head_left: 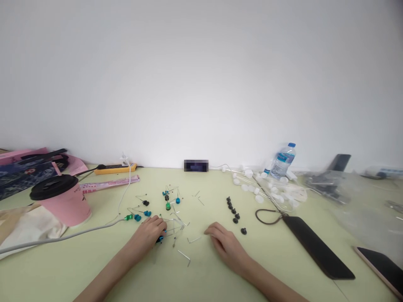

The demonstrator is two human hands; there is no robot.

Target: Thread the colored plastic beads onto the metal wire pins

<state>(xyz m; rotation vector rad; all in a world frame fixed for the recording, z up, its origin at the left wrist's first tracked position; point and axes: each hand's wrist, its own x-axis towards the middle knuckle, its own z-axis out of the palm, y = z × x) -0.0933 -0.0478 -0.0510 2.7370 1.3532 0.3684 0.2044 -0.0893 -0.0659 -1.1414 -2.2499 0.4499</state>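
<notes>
Several blue and green knobbed wires (137, 217) look assembled; loose bent metal wires (184, 254) and small black knobs (234, 216) remain. Your left hand (150, 234) pinches one blue piece; your right hand (224, 243) lies open, empty.

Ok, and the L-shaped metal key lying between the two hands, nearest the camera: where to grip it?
Probably the long arm, pinched from above. The key lies flat and thin on the table, short leg bent toward the camera, leaving the straight shaft free. The right hand rests open beside it; the left hand covers a blue knob.
</notes>
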